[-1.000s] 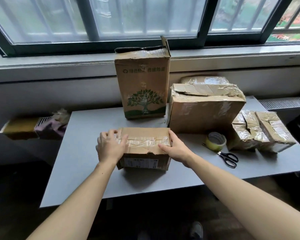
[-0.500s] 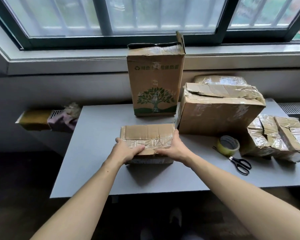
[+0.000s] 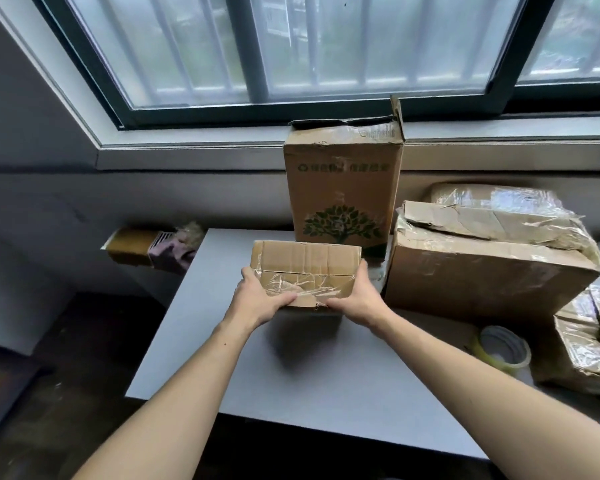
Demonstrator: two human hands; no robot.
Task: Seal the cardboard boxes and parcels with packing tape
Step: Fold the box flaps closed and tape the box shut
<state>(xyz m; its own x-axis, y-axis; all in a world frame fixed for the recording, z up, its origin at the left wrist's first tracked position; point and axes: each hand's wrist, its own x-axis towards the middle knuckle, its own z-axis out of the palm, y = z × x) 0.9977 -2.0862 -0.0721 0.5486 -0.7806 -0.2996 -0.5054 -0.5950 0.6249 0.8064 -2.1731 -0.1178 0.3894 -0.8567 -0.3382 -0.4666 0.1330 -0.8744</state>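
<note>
Held small box (image 3: 305, 261) over grey table (image 3: 326, 393), left hand (image 3: 257, 299) and right hand (image 3: 359, 297) clamped on its ends. Hemmed in behind by tree-printed box (image 3: 342, 188), rightward by large box (image 3: 482, 271), tape roll (image 3: 503, 351).

A plain room used for packing: a grey table (image 3: 326, 393) under a barred window (image 3: 291, 46), crowded with taped cardboard boxes (image 3: 482, 271).

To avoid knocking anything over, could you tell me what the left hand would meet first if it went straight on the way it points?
The left hand grips the small box, so that comes first; beyond it stands the tall tree-printed box, though the gap between them is unclear.
</note>
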